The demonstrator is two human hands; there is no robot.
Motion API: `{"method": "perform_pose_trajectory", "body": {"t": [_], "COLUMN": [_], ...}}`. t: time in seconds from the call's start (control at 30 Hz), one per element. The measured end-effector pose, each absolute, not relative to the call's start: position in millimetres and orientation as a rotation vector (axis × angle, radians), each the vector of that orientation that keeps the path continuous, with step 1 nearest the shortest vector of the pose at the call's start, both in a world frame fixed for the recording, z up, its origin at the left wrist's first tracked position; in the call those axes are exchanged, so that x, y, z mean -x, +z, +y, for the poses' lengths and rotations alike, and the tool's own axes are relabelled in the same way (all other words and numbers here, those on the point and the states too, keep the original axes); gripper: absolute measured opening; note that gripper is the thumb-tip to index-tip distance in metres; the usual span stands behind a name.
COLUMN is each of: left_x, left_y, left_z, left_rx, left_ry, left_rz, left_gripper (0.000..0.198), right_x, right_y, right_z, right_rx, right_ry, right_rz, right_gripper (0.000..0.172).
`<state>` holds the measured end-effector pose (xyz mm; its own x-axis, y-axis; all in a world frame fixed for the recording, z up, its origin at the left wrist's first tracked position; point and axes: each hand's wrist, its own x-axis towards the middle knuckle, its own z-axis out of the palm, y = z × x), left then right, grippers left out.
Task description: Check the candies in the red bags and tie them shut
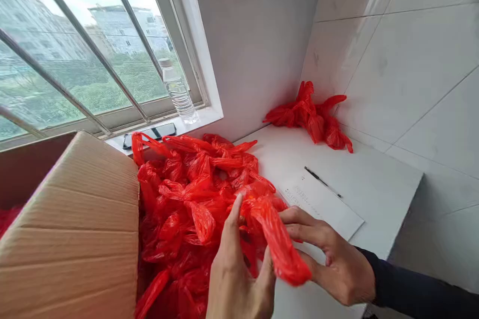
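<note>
Red, crinkled plastic bag with a thick loop (pixel 280 244), near middle, and two bare hands are on it! The right hand (pixel 333 259) pinches its right side; the left hand (pixel 239 269) frames it, thumb and forefinger apart, and whether they press I can't tell. Light fingers suit thin film; best keep that loop clear of the heap of knotted red plastic bags (pixel 198 192) just left. Far left stands a brown cardboard box (pixel 82 219); right lies a white paper sheet (pixel 322 209).
</note>
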<state>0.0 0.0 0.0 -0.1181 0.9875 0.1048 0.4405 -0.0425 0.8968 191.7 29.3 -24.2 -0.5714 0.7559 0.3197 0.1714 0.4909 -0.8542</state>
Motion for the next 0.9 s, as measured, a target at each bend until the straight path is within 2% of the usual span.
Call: {"method": "perform_pose_trajectory", "body": {"t": [0.13,0.23,0.33,0.4,0.57,0.63,0.7,0.8,0.9], "left_x": [2,3,6,11,21,24,27,30,33], "left_y": [-8,-11,-12,-12,-7,-4,-2,0,0], "left_z": [2,4,6,7,4,3,1,-1,-1], "left_rx": [-1.567,-1.548,-1.527,-1.520,-1.501,-1.483,-1.475,-1.491,-1.488], "left_ry": [1.156,1.159,1.168,1.192,1.178,1.144,1.106,1.070,1.057], "left_rz": [1.565,1.589,1.622,1.586,1.516,1.484,1.456,1.429,1.413], "left_gripper": [0.051,0.043,0.036,0.034,0.036,0.036,0.035,0.035,0.035], "right_x": [-179,-176,-176,-177,-182,-183,-183,-182,-182], "right_y": [-25,-23,-20,-19,-19,-19,-20,-22,-25], "right_z": [25,21,17,16,24,33,43,56,63], "right_rx": [0.733,0.692,0.613,0.600,0.846,0.923,0.934,0.857,0.805], "right_ry": [1.041,1.048,1.031,1.045,1.023,0.936,0.832,0.752,0.778], "right_rz": [-2.026,-2.057,-2.088,-2.069,-1.804,-1.776,-1.857,-2.053,-2.158], "right_gripper": [0.041,0.039,0.046,0.047,0.029,0.029,0.037,0.059,0.064]}}
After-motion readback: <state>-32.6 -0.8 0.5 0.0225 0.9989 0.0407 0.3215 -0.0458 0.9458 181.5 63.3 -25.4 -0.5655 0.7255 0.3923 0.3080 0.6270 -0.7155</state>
